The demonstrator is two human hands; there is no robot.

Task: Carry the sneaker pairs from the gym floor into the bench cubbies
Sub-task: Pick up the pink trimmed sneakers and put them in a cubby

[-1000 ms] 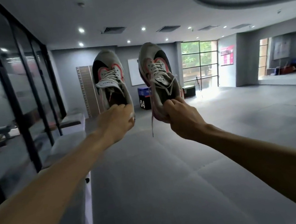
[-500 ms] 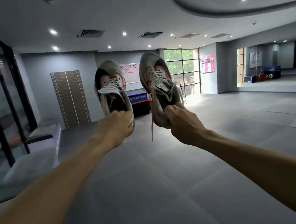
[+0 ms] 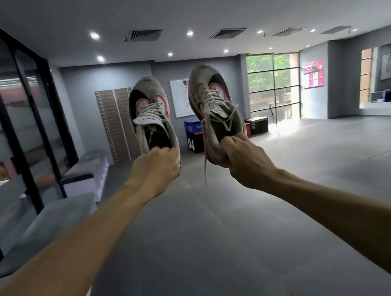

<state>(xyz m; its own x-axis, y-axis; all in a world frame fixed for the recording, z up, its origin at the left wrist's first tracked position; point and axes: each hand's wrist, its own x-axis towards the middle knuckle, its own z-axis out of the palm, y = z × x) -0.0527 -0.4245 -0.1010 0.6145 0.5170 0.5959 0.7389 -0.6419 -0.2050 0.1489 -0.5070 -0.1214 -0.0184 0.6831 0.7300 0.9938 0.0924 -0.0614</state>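
I hold a pair of grey, black and pink sneakers out in front of me at arm's length, toes pointing up. My left hand (image 3: 155,170) grips the heel of the left sneaker (image 3: 150,114). My right hand (image 3: 244,160) pinches the heel of the right sneaker (image 3: 213,104), whose white lace dangles below it. Grey-cushioned benches (image 3: 54,216) run along the left wall, the nearest by my left forearm; their cubby openings are not visible from here.
Dark glass partitions (image 3: 20,129) line the left side behind the benches. Grey floor mats (image 3: 230,244) stretch ahead. A blue and black plyo box (image 3: 193,135) and a black box (image 3: 258,125) stand at the far wall near a bright window (image 3: 272,84).
The view has swung back toward the left, bringing the benches and glass wall closer into frame. Both hands keep the same hold on the sneakers.
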